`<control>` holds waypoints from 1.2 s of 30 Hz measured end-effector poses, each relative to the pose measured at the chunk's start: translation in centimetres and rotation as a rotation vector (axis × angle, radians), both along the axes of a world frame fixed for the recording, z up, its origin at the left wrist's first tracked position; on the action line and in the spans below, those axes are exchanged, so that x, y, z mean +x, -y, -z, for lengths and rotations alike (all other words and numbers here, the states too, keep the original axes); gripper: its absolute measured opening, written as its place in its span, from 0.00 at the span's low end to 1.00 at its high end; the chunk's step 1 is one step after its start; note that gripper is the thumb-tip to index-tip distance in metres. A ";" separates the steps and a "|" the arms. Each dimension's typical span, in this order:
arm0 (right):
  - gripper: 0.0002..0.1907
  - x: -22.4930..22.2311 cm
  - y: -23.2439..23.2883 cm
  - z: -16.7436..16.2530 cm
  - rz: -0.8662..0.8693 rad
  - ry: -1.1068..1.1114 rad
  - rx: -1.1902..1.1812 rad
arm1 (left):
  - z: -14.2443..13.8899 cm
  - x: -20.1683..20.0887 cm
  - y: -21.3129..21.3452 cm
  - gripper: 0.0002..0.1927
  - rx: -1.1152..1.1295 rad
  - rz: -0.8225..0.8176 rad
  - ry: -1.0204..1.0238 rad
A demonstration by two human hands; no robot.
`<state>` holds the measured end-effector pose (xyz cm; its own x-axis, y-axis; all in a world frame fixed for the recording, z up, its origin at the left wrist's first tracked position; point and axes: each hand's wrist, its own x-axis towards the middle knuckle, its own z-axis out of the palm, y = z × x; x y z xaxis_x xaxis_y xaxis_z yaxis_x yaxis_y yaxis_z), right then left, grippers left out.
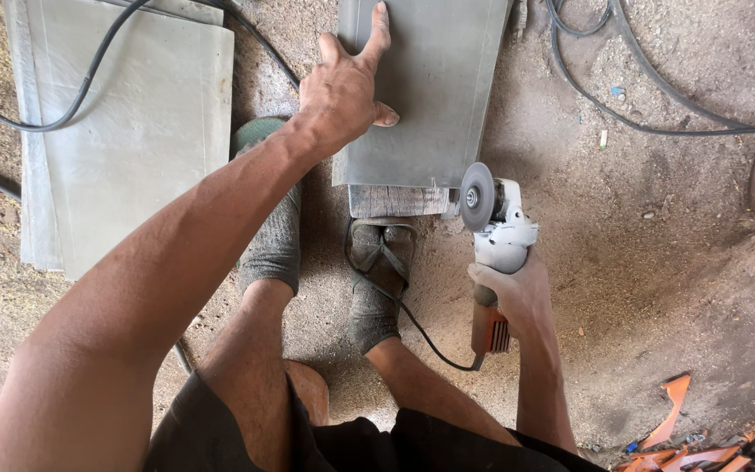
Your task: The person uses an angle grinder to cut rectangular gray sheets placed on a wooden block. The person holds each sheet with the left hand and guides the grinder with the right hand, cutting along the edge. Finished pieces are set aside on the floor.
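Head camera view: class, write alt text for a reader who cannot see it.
A person's right hand holds an angle grinder at the corner of a grey sheet that the left hand presses flat. The sheet rests on a wooden block over sandy ground.

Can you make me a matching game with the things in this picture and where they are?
Things:
1. grinder
2. grey sheet
3. pale slabs
4. orange scraps

Places:
A. under the left hand
B. bottom right on the dirt
C. in the right hand
D. far left, with a black cable across them

Pairs: 1-C, 2-A, 3-D, 4-B
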<state>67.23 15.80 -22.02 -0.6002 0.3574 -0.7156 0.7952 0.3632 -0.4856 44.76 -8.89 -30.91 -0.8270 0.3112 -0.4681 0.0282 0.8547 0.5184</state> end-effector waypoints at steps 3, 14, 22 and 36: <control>0.31 -0.2 0.2 -0.2 0.024 -0.024 -0.049 | 0.0 0.1 0.0 0.69 0.000 0.000 -0.022; 0.28 -1.0 0.5 -0.2 -0.022 -0.021 0.007 | 0.2 0.2 0.1 0.69 -0.014 0.016 -0.014; 0.27 -2.2 1.3 -1.1 0.034 -0.025 -0.009 | 0.6 0.2 0.0 0.69 -0.003 0.014 -0.035; 0.23 -3.6 1.2 -0.9 0.074 0.008 -0.024 | 0.4 0.1 -0.1 0.69 -0.023 0.020 -0.014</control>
<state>63.62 14.59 -21.11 -0.5669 0.3837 -0.7290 0.8234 0.2914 -0.4870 44.87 -8.75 -31.28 -0.8273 0.3170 -0.4637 0.0524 0.8655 0.4982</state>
